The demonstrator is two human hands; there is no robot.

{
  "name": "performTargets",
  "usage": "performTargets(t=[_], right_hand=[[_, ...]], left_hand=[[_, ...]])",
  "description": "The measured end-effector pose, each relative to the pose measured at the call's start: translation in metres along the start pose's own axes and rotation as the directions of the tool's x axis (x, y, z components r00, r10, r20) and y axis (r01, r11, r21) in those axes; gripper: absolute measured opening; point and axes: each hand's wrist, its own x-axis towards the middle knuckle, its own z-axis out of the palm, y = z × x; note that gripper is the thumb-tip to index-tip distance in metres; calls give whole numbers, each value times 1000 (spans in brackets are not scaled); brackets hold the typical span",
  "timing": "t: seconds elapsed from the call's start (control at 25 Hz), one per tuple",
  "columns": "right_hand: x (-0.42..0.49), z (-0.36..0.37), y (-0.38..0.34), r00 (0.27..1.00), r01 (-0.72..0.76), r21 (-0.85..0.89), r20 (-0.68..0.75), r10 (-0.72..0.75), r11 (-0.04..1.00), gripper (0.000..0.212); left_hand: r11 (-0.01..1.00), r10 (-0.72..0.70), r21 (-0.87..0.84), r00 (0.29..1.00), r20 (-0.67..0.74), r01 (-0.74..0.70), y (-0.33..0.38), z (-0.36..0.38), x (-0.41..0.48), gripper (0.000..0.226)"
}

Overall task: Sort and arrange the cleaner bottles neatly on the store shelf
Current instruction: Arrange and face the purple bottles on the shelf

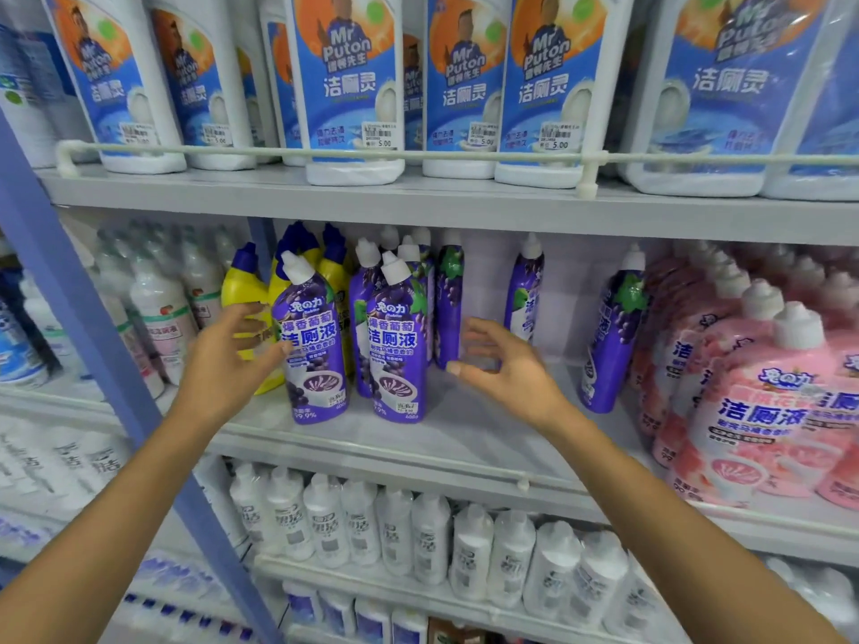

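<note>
- Hovering the left hand (pixel 232 353) wide open, fingers spread, thumb tip meeting the label of the nearest of the purple bottles (pixel 311 346).
- Holding the right hand (pixel 506 371) open and empty, just right of that cluster, touching nothing.
- Standing upright at the shelf (pixel 465 427) front, between yellow bottles (pixel 244 290) and pink bottles (pixel 743 397).
- Leaning apart farther right, two more purple ones.
</note>
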Motion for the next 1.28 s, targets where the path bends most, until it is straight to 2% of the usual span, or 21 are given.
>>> performTargets(t=[0.08, 0.16, 0.24, 0.32, 0.36, 0.52, 0.6, 0.76, 0.84, 0.96, 1.04, 1.12, 1.28], right_hand=[[-23, -39, 5, 999, -3, -58, -54, 0, 998, 78], [-44, -76, 7, 993, -18, -96, -118, 7, 995, 84], [-58, -104, 8, 985, -35, -141, -173, 10, 989, 85], [-64, -123, 10, 973, -84, -198, -226, 38, 976, 83], [-66, -129, 11, 964, -104, -230, -264, 41, 968, 83], [-60, -134, 14, 900, -142, -394, -434, -48, 908, 81], [-48, -130, 18, 846, -172, -446, -523, -99, 878, 78], [-7, -124, 32, 785, -313, -286, -614, 77, 906, 79], [6, -123, 46, 758, -317, -283, -649, 63, 905, 69], [12, -124, 62, 780, -307, -260, -620, 85, 916, 60], [11, -123, 70, 799, -282, -232, -594, 93, 931, 60], [10, -123, 75, 818, -254, -232, -569, 81, 939, 57], [9, -130, 94, 904, -179, -184, -418, 88, 966, 51]], left_hand=[[996, 85, 6, 996, -9, -85, 25, 4, -21, 59], [983, 144, -135, 976, 162, -122, 57, 25, -35, 66], [957, 228, -253, 905, 360, -141, 86, 57, -38, 71], [928, 283, -353, 843, 457, -120, 107, 94, -31, 73], [912, 284, -401, 834, 474, -83, 115, 111, -24, 73], [828, 145, -545, 889, 435, 131, 123, 172, 7, 61], [854, 96, -504, 913, 397, 130, 118, 204, 24, 62], [914, 102, -401, 925, 365, 58, 128, 265, 38, 66], [934, 93, -354, 936, 339, 35, 139, 292, 39, 61], [959, 37, -282, 965, 261, 39, 141, 318, 50, 49], [962, 67, -273, 955, 288, 15, 131, 320, 62, 41], [940, 115, -341, 930, 350, 12, 120, 313, 69, 42], [869, 287, -492, 856, 429, -45, 103, 280, 54, 45]])
